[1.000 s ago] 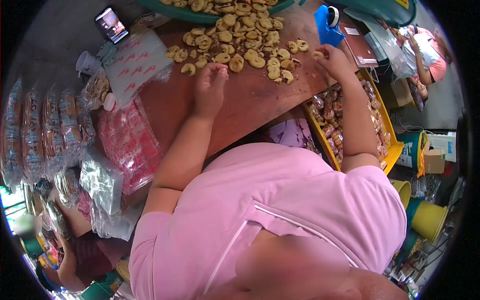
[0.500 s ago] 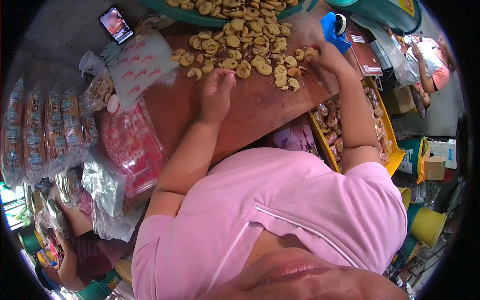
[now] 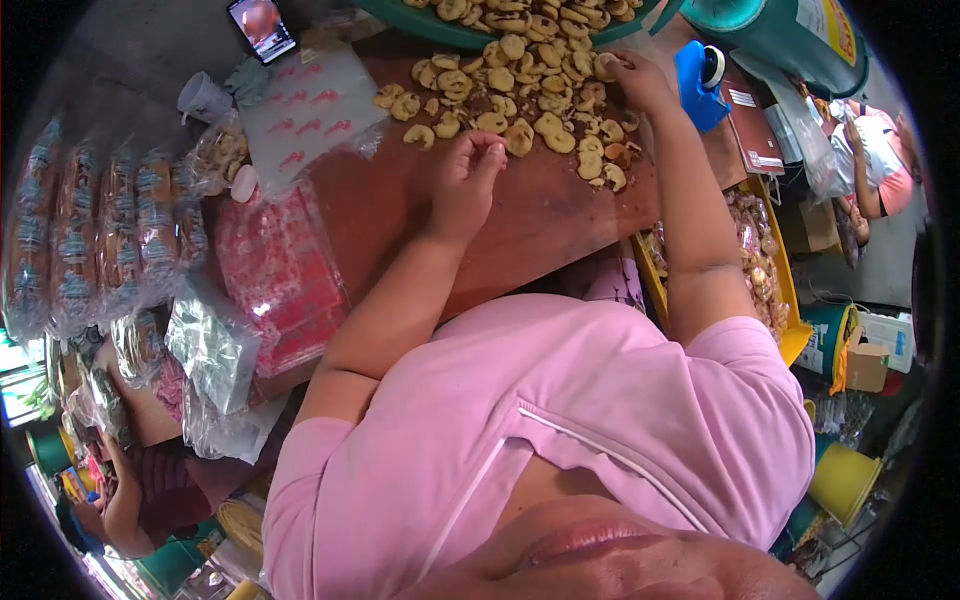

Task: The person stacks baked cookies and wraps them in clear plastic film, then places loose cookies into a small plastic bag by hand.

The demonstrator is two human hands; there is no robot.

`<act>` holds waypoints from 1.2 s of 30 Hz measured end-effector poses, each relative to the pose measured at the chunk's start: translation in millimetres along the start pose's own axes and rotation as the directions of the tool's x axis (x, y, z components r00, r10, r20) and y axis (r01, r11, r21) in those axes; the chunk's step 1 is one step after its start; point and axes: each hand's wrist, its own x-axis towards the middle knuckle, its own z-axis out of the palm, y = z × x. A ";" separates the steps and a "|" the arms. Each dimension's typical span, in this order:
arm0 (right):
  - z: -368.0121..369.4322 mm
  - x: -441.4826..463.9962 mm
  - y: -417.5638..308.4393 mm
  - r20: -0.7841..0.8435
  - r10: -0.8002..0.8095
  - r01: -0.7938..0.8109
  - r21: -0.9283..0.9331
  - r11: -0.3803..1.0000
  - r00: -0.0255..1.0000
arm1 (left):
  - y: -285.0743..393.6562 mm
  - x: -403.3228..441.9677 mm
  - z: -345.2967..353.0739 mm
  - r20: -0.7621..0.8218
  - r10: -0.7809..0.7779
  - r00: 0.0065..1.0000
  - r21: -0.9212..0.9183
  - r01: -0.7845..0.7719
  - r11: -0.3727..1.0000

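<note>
A loose pile of small curved yellow cookies (image 3: 548, 75), some with dark filling, spreads over the brown tabletop (image 3: 400, 210) below a green tub (image 3: 400, 18) of more cookies. My right hand (image 3: 645, 88) is at the pile's right edge, its fingertips closed on one cookie (image 3: 606, 66). My left hand (image 3: 466, 185) is by the near edge of the pile, thumb and fingers drawn together. Whether anything is between them is hidden. Just past its fingertips lies a cookie (image 3: 519, 139).
A blue tape dispenser (image 3: 703, 88) stands right of my right hand. Printed plastic bags (image 3: 300, 125) and a red-patterned stack (image 3: 280, 270) lie left. A phone (image 3: 262, 30) is at the back. A yellow crate (image 3: 788, 290) holds wrapped packs. Other people are at both sides.
My right hand has moved left and farther away along the pile, toward the tub. My left hand stays near the same cookies, fingers drawn closer together. The whole view has shifted slightly.
</note>
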 end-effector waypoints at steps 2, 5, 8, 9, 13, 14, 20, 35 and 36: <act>-11.6 -17.4 -21.7 -0.011 -0.029 0.029 -0.043 0.999 1.000 | -5.2 1.4 -0.4 0.015 -0.009 1.000 -0.039 0.009 0.999; -36.0 -40.9 -62.9 0.020 -0.009 0.012 -0.141 0.990 1.000 | -5.5 1.9 -2.4 0.020 -0.006 1.000 -0.060 0.007 0.998; -25.6 -29.6 -46.2 -0.054 -0.097 0.094 -0.062 0.994 0.994 | -1.2 1.9 -2.6 0.003 0.007 1.000 -0.043 -0.007 0.999; -21.5 -26.6 -38.5 -0.101 -0.140 0.140 -0.006 0.990 0.985 | -0.8 1.0 -2.0 -0.003 0.008 1.000 -0.035 -0.008 0.999; -43.0 -44.4 -89.0 0.123 -0.061 0.089 -0.238 0.967 0.991 | -1.7 1.3 -0.7 0.006 0.002 1.000 -0.025 -0.002 1.000; -21.4 -30.0 -58.8 0.094 -0.079 0.091 -0.124 0.988 0.992 | -1.2 1.7 -1.0 0.006 -0.012 1.000 -0.018 0.012 1.000; -27.8 -50.0 -80.5 0.223 -0.099 0.096 0.024 0.995 0.970 | -4.5 1.6 -1.1 -0.008 -0.041 0.999 -0.046 0.040 0.998; -42.1 -54.6 -83.7 0.313 -0.105 0.034 0.223 0.974 0.944 | -6.8 2.8 -1.2 0.005 -0.041 0.999 -0.016 0.042 0.999; -40.0 -61.1 -94.2 0.358 -0.072 0.009 0.173 0.985 0.931 | -6.1 2.4 -1.5 0.006 -0.051 0.999 -0.017 0.052 0.999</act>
